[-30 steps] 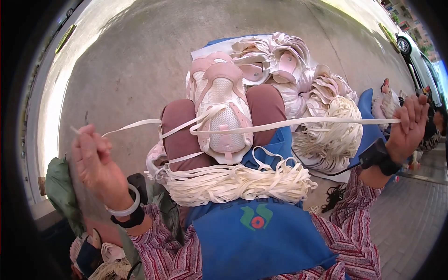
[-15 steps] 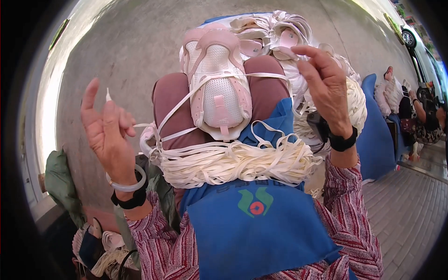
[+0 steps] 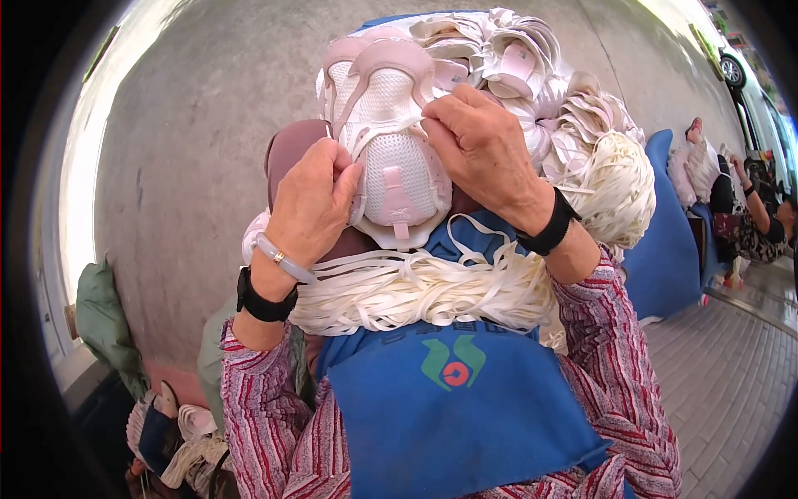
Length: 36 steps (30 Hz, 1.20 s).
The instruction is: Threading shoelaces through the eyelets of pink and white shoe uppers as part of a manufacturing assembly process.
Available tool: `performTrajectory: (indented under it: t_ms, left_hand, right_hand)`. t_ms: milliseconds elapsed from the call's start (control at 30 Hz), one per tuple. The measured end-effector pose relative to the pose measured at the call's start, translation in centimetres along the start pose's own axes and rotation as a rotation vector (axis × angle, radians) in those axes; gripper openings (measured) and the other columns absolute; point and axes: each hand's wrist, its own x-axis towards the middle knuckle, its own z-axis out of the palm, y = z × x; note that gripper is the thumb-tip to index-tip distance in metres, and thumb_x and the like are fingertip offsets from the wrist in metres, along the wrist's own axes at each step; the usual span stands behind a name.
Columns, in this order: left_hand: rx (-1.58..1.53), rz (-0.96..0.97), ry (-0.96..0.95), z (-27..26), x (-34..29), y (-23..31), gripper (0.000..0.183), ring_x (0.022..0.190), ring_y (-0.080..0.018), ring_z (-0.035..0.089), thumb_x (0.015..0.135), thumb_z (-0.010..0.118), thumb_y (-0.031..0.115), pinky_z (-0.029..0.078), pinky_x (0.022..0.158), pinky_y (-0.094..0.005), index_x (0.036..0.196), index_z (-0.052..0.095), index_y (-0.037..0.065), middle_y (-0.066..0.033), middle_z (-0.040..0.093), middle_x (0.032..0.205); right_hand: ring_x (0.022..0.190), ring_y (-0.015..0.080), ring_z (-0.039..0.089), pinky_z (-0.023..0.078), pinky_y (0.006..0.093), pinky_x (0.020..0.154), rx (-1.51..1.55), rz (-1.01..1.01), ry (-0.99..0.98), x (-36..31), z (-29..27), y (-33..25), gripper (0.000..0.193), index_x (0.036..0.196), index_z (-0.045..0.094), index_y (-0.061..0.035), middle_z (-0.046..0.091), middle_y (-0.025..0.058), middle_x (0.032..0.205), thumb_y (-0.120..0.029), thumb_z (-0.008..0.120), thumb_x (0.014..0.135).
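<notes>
A pink and white mesh shoe upper (image 3: 401, 179) lies over my knees, with a white shoelace (image 3: 391, 127) running across its middle. My left hand (image 3: 312, 195) is closed at the upper's left edge, pinching a lace end whose white tip pokes up above the fingers. From the right, my right hand (image 3: 486, 154) pinches the upper's right edge beside the lace; exactly what sits between those fingertips is partly hidden. A thick bundle of loose white laces (image 3: 416, 291) lies across my lap, just below the upper, over a blue apron (image 3: 465, 424).
Beyond my knees are stacked pink and white shoe uppers (image 3: 519, 62) and a large coil of white laces (image 3: 615, 191). A blue cloth-like cover (image 3: 661, 241) stands at the right, with another person (image 3: 761, 216) farther off. Green cloth (image 3: 112, 324) lies at the left.
Both hands have come inward from wide apart to the two edges of the shoe upper. The lace that stretched out sideways is now gathered near the hands.
</notes>
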Motion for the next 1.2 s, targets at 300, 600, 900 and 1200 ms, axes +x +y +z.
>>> performTrajectory:
  t_ms: [300, 600, 900, 1200]
  left_hand:
    - [-0.134, -0.1, 0.034, 0.3, -0.2, -0.2, 0.017, 0.061, -0.0243, 0.054, 0.093, 0.059, 0.015, 0.044, 0.058, -0.0343, 0.087, 0.05, 0.002, -0.0126, 0.056, 0.07]
    - [-0.009, -0.103, -0.035, 1.2, -0.2, 0.0, 0.023, 0.074, -0.039, 0.056, 0.09, 0.062, 0.019, 0.044, 0.065, -0.0443, 0.086, 0.05, 0.001, -0.0177, 0.056, 0.081]
    - [-0.205, -0.149, -0.032, 0.1, -0.7, -0.2, 0.014, 0.06, -0.0265, 0.053, 0.09, 0.061, 0.01, 0.043, 0.057, -0.0361, 0.086, 0.053, 0.0, -0.0136, 0.054, 0.074]
    - [-0.04, -0.029, -0.004, -2.1, 0.5, -0.4, 0.008, 0.056, -0.0201, 0.051, 0.086, 0.062, 0.005, 0.042, 0.053, -0.0314, 0.084, 0.055, 0.001, -0.0095, 0.056, 0.073]
  right_hand:
    - [0.069, 0.0316, 0.065, 0.05, 0.0398, 0.06, -0.012, 0.17, -0.14, -0.6, -2.0, -1.0, 0.032, 0.096, 0.057, 0.0004, 0.064, 0.0158, 0.08, -0.027, 0.069, 0.082]
    - [0.058, 0.0401, 0.06, 0.048, 0.0434, 0.052, -0.023, 0.238, -0.301, -2.7, 1.4, -2.3, 0.023, 0.093, 0.044, 0.0042, 0.056, 0.0225, 0.063, -0.012, 0.06, 0.087]
    - [0.065, 0.0248, 0.062, 0.049, 0.0318, 0.061, 0.201, 0.277, -0.377, -1.8, -2.8, -0.1, 0.022, 0.105, 0.054, 0.0011, 0.061, 0.0162, 0.074, -0.011, 0.061, 0.088]
    - [0.07, 0.0351, 0.063, 0.051, 0.0409, 0.064, 0.145, 0.098, -0.168, -1.0, -1.4, 0.1, 0.016, 0.097, 0.061, 0.0002, 0.063, 0.0162, 0.085, -0.009, 0.058, 0.085]
